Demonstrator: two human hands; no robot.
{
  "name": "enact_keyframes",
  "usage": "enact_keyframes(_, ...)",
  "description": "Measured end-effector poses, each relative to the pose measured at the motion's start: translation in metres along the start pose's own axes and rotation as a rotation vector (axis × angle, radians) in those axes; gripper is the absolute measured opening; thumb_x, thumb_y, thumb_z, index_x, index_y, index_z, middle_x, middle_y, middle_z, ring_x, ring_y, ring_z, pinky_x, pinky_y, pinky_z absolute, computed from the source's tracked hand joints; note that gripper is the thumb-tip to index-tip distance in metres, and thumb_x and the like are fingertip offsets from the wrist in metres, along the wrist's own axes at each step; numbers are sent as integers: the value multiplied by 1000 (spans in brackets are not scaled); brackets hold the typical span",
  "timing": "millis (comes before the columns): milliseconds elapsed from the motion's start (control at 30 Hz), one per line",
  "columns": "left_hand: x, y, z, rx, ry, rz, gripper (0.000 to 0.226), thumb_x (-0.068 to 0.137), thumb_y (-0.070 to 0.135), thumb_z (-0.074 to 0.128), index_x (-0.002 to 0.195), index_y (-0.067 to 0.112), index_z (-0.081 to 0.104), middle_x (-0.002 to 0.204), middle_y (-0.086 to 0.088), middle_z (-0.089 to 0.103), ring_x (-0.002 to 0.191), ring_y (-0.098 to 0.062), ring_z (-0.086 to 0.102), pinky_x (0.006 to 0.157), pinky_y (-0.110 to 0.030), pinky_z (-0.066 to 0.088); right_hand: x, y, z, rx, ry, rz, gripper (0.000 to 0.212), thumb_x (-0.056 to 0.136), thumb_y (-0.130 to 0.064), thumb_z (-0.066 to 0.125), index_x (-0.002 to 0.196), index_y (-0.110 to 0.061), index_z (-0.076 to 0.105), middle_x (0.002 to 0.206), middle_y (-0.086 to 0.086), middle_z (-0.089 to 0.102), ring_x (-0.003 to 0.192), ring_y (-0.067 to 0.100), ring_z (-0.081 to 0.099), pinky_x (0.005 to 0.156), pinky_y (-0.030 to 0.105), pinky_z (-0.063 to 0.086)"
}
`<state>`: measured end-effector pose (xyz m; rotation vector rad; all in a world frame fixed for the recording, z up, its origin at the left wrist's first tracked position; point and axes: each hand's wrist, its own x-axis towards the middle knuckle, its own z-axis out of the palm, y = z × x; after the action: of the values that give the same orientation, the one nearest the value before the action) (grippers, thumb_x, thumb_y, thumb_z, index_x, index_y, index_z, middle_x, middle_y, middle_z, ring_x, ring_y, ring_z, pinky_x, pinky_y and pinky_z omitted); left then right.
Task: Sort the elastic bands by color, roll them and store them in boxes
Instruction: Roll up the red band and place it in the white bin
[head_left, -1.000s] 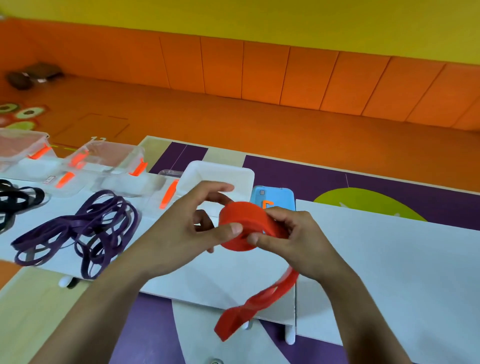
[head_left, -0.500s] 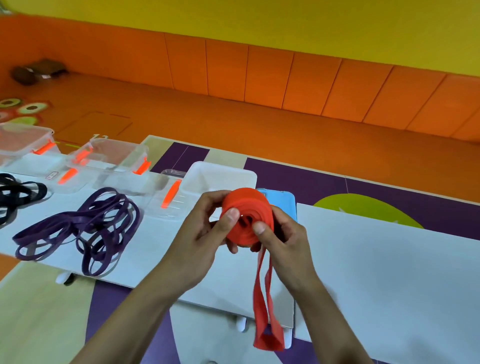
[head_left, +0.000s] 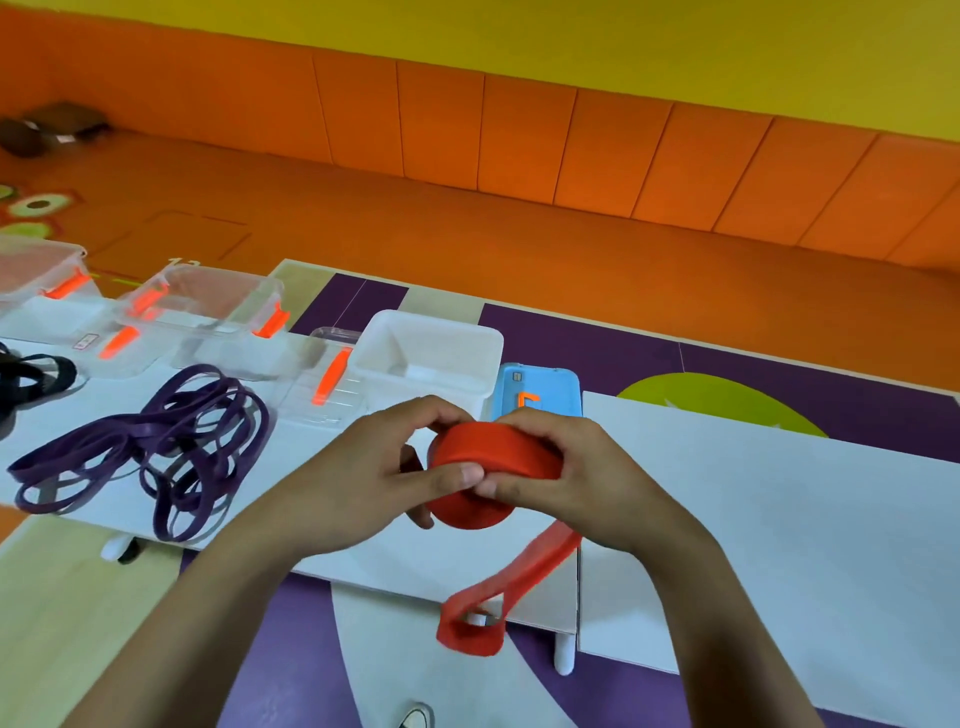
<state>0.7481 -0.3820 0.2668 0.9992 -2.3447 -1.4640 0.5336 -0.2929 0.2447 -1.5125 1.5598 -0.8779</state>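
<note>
A red band (head_left: 493, 467) is held above the bench (head_left: 779, 519) between both hands, and most of it is wound into a thick roll. The left hand (head_left: 358, 483) is curled round the roll's left side, with the thumb pressed on its rim. The right hand (head_left: 571, 478) is closed over the top and right side, so each grip is filled by the same roll. A short looped tail (head_left: 514, 582) hangs below the right hand, past the bench's near edge, and is not yet wound in.

The task is judged to be at an early stage. Sorting by colour appears largely done: purple bands (head_left: 171, 441) are piled loose on the bench to the left, and black bands (head_left: 31, 374) are seen apart from them at the far left edge. None of these is rolled. Nothing is seen stored in the clear boxes (head_left: 208, 306) along the far side or in the white box (head_left: 431, 353) just beyond the hands, as far as can be told. The red roll is yet to be finished and boxed, and the purple and black bands are yet to be rolled and stored.
</note>
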Motion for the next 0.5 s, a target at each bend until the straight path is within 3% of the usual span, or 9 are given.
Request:
enact_keyframes(67, -3, -2, 4, -34, 36, 40, 35, 89, 57, 63, 119, 42, 52, 95, 15, 70, 73, -20, 76, 76, -31, 54, -1, 1, 2, 96, 36, -24, 43, 81, -48, 83, 118, -32, 67, 110, -10, 69, 107, 14, 66, 89, 37, 60)
enact_keyframes(167, -4, -2, 20, -345, 190, 154, 41, 93, 52, 63, 124, 29, 51, 115, 8, 66, 79, -31, 76, 76, -47, 60, -1, 2, 6, 245, 82, -77, 33, 83, -40, 80, 112, -29, 67, 98, -6, 69, 89, 14, 68, 77, 32, 58)
enact_keyframes(267, 2, 1, 32, -638, 306, 196, 33, 99, 31, 61, 126, 15, 50, 124, 0, 63, 81, -38, 76, 76, -43, 63, 2, 2, 20, 352, 214, -85, 35, 88, -43, 71, 113, -19, 64, 87, 1, 68, 68, 14, 65, 64, 29, 55)
enact_keyframes(333, 5, 2, 38, -750, 245, 179, 36, 97, 23, 64, 128, 13, 48, 125, -3, 62, 86, -43, 75, 79, -46, 63, 0, 7, 28, 410, 301, -65, 41, 86, -51, 67, 113, -20, 64, 84, 2, 66, 67, 13, 63, 62, 29, 54)
enact_keyframes(433, 5, -1, 38, -749, 96, 80, 45, 91, 20, 68, 129, 18, 44, 128, -7, 58, 95, -41, 75, 75, -55, 62, -7, 16, 21, 375, 276, -63, 32, 94, -44, 67, 115, -21, 65, 77, -13, 63, 64, 5, 56, 61, 20, 48)
enact_keyframes(500, 3, -6, 31, -520, 71, 24, 45, 88, 27, 72, 124, 22, 45, 127, 1, 56, 93, -32, 75, 67, -53, 63, -11, 20, 11, 300, 181, -52, 28, 96, -31, 70, 119, -16, 65, 84, -18, 67, 73, 2, 63, 70, 15, 49)
